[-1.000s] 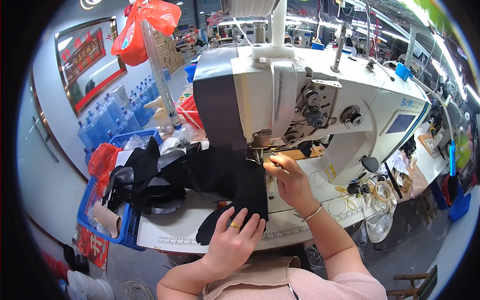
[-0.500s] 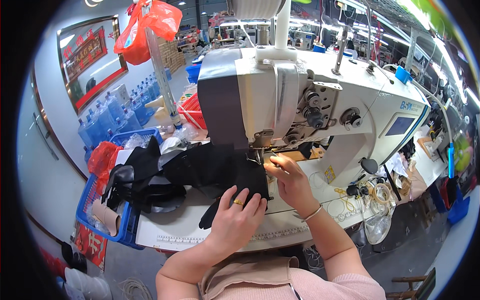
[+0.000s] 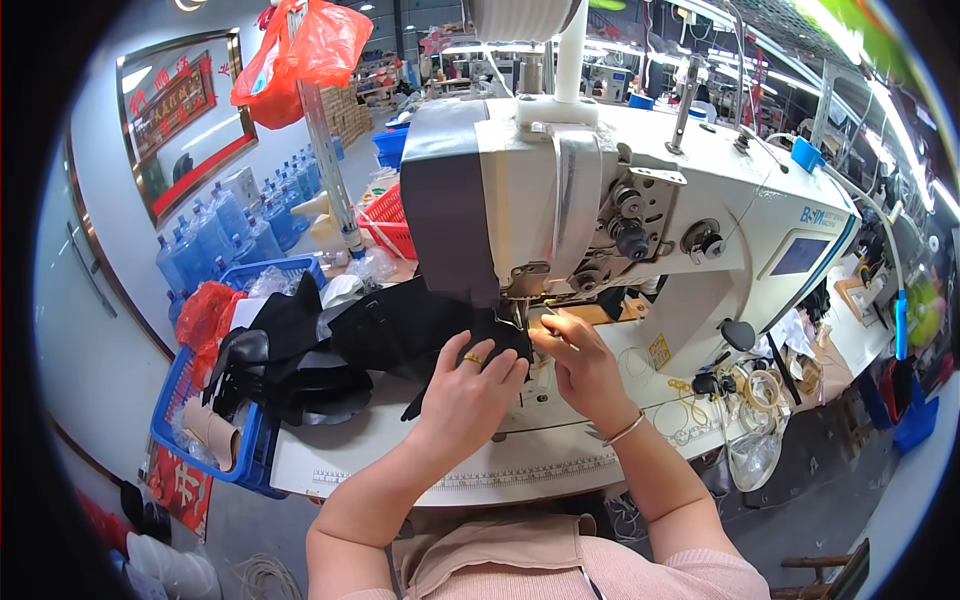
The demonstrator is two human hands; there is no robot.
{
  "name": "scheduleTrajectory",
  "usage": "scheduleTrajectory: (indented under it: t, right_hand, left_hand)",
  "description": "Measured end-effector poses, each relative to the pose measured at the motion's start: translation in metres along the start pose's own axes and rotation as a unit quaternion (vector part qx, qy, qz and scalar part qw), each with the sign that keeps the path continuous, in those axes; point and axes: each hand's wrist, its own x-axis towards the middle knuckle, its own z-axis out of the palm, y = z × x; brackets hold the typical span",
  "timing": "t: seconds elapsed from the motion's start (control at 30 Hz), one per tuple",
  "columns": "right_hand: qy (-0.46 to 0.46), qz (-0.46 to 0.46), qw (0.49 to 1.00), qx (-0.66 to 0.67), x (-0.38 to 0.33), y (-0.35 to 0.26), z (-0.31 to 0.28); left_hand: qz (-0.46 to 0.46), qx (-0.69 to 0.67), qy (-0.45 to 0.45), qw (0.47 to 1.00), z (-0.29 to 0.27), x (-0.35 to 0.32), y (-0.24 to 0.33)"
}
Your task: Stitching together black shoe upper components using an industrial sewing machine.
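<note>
A piece of black fabric lies on the white sewing table, running under the head of a large white sewing machine. My left hand, with a gold ring, presses flat on the fabric just left of the needle. My right hand pinches the fabric's edge right beside the presser foot. The needle area is partly hidden by my fingers.
A blue basket at the left holds more black pieces and a red bag. Blue water bottles stand farther left. A red bag hangs above. Cables and thread hang at the machine's right.
My left hand has slid up and right along the fabric, close to the needle. The fabric bunched toward the machine. My right hand stayed by the presser foot.
</note>
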Motion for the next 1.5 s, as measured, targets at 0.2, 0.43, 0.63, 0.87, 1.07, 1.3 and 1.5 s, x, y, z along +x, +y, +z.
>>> scheduleTrajectory:
  t: [0.2, 0.43, 0.63, 0.87, 1.07, 1.3, 1.5]
  right_hand:
    - [-0.010, 0.012, 1.000, -0.003, -0.002, -0.002, -0.001]
    - [-0.004, 0.022, 1.000, 0.006, -0.004, -0.003, 0.000]
    - [0.016, 0.063, 0.996, 0.053, -0.015, -0.011, 0.002]
    - [0.001, 0.149, 0.988, 0.034, -0.083, -0.043, 0.027]
    - [-0.083, 0.193, 0.977, -0.035, -0.146, -0.074, 0.029]
    - [-0.099, 0.175, 0.977, -0.071, -0.153, -0.079, 0.052]
    - [-0.141, 0.167, 0.971, -0.097, -0.128, -0.065, 0.068]
  left_hand:
    - [-0.003, -0.005, 0.022, 1.000, 0.010, 0.009, -0.010]
    - [0.006, -0.009, 0.075, 0.997, 0.026, 0.012, -0.020]
    - [-0.028, -0.045, 0.090, 0.995, 0.030, 0.003, -0.023]
    - [-0.189, -0.198, 0.036, 0.961, 0.032, -0.034, -0.048]
    - [-0.331, -0.217, 0.110, 0.912, 0.007, -0.031, -0.203]
    - [-0.179, -0.040, 0.445, 0.876, -0.070, 0.076, -0.359]
    - [-0.069, -0.158, 0.289, 0.942, 0.073, 0.193, -0.363]
